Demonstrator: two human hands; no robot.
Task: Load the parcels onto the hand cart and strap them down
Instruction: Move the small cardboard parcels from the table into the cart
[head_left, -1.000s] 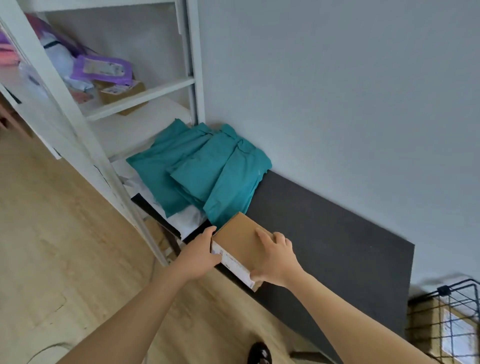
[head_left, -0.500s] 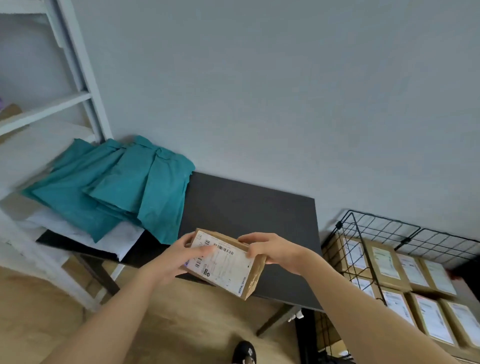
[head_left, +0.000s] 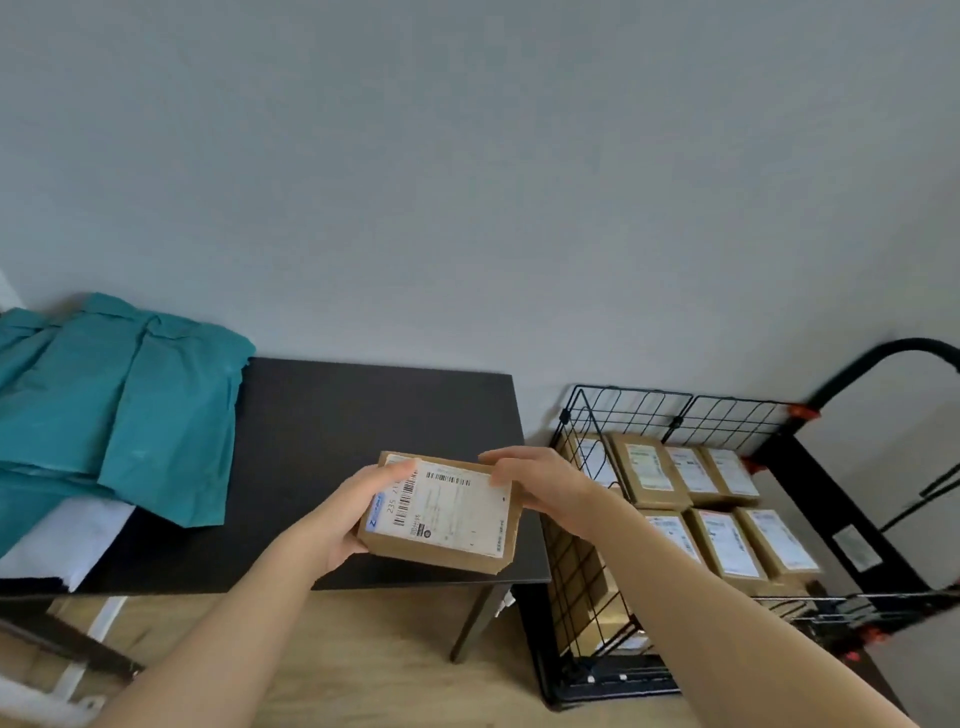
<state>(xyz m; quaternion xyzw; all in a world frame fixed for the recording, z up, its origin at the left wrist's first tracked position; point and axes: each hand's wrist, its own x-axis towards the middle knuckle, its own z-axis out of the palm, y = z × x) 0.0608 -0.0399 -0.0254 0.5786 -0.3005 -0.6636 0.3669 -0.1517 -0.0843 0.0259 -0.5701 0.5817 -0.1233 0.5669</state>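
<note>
A brown cardboard parcel (head_left: 447, 519) with a white shipping label facing up hangs over the right end of the black table (head_left: 332, 431). My left hand (head_left: 358, 512) grips its left side, thumb on the label. My right hand (head_left: 540, 486) grips its right end. To the right stands the hand cart (head_left: 675, 415), a black wire cage with a curved black handle. Several labelled brown parcels (head_left: 727, 540) lie flat inside it in rows.
Teal bags (head_left: 119, 405) and a white mailer (head_left: 67, 540) lie on the table's left part. A grey wall runs behind everything. Light wooden floor (head_left: 374, 660) shows below the table and in front of the cart.
The parcel was lifted off the table and turned label up. It has moved right toward the cart, and the view has swung right, away from the white shelf, bringing the whole cart into sight.
</note>
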